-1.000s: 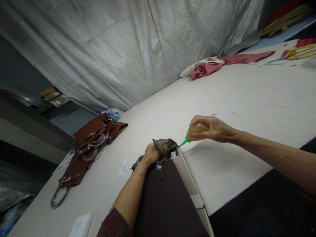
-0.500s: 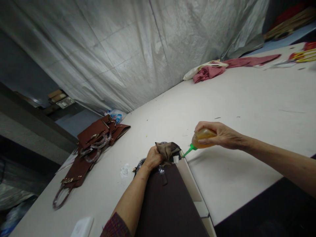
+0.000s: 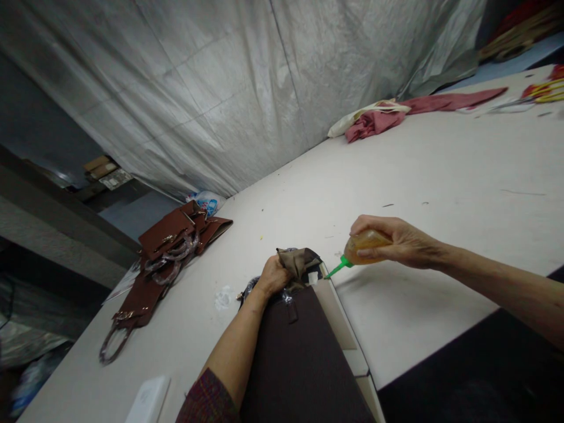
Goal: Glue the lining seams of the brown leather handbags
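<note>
A dark brown bag [image 3: 299, 358] lies on the white table [image 3: 418, 176] in front of me. My left hand [image 3: 272, 276] is closed around the bunched tan lining [image 3: 297, 262] at the bag's top edge. In my right hand [image 3: 394, 239] I grip a small amber glue bottle [image 3: 366, 245], tipped so its green nozzle [image 3: 335, 271] points at the bag's opening, just short of the lining. A light card strip [image 3: 335, 311] runs along the bag's right side.
A pile of reddish-brown bags with wrapped handles [image 3: 165, 258] lies at the table's left edge. Pink cloth [image 3: 374, 122] sits at the back by the grey plastic sheet [image 3: 247, 88]. A white flat object [image 3: 147, 399] rests near me. Scissors [image 3: 535, 93] lie far right.
My right hand and the bottle shifted slightly right, and the nozzle tip stays close to the bag's opening. The left hand keeps its grip on the lining.
</note>
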Available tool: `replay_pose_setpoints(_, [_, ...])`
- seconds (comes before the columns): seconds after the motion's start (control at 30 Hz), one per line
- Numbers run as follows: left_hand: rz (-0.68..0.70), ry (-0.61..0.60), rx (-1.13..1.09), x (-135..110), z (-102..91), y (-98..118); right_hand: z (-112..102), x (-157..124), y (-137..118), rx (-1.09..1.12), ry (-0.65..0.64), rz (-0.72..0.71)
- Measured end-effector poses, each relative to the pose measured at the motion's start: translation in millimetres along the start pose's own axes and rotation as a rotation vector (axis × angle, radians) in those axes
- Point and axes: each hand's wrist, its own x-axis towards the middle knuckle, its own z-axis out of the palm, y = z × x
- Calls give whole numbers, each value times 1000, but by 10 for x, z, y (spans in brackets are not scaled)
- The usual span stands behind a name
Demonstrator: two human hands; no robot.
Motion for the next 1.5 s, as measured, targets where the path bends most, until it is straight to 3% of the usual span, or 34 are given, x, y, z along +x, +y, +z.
replay_pose_setpoints(0.13, [1, 1, -23, -5, 5, 21, 4, -26, -25, 4, -71, 23])
replay_pose_setpoints(0.3, [9, 18, -25, -26, 25, 115, 40, -50, -27, -30, 58, -26])
replay_pose_setpoints(0.43, [5, 27, -23, -22, 33, 120, 39, -110, -12, 23, -60, 30])
replay_pose_setpoints(0.6, [-10, 36, -17, -19, 26, 100, 27, -201, -15, 37, -11, 13])
replay_pose_setpoints(0.7, [-15, 32, -25, -32, 24, 114, 39, -267, -49, 54, -73, 23])
replay_pose_setpoints(0.87, [-12, 36, -15, -44, 26, 113, 62, -338, -90, 46, -20, -2])
replay_pose_setpoints(1.0, [0, 28, 11, -27, 10, 51, 54, -361, -73, 24, -139, -39])
replay_pose_setpoints(1.13, [11, 21, 42, -9, -14, 3, 65, -421, -56, 43, -111, -75])
replay_pose_setpoints(1.27, [13, -15, 15, -18, -4, 3, 98, -528, -78, 66, -167, -105])
replay_pose_setpoints(1.4, [3, -18, 7, -40, 16, 6, 128, -621, -130, 33, -72, -198])
replay_pose_setpoints(1.5, [-13, 12, 20, -55, 19, 21, 151, -669, -162, 49, -167, -174])
